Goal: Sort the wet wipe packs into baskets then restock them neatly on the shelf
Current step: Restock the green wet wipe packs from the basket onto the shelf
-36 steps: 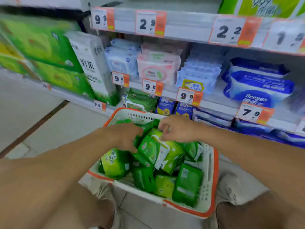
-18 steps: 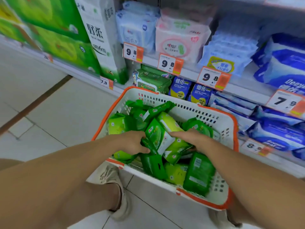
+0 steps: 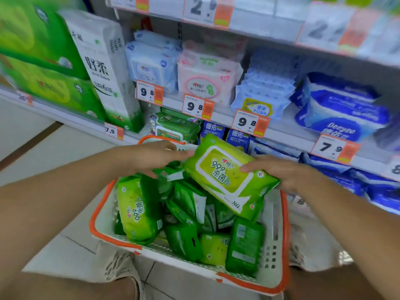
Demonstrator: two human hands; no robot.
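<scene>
A white basket with an orange rim (image 3: 285, 226) sits on my lap, full of several green wet wipe packs. I hold a large light-green wet wipe pack (image 3: 225, 176) tilted above the heap. My right hand (image 3: 283, 173) grips its right end, thumb on top and fingers underneath. My left hand (image 3: 154, 158) reaches over the basket's far rim, and its straight fingertips touch the pack's upper left corner. A similar light-green pack (image 3: 138, 210) stands on edge at the basket's left. Dark green packs (image 3: 244, 245) lie along the front.
Shelves stand right behind the basket. Green wipe packs (image 3: 176, 126) and blue packs (image 3: 213, 131) fill the bottom shelf; pale blue (image 3: 151, 66), pink (image 3: 207, 81) and dark blue packs (image 3: 342, 113) sit above. Tall tissue bundles (image 3: 104, 68) rise at left over tiled floor (image 3: 43, 152).
Both hands were digging among the packs in the basket. They have since come up with the large light-green pack, which now hangs above the heap. The view has tilted upward.
</scene>
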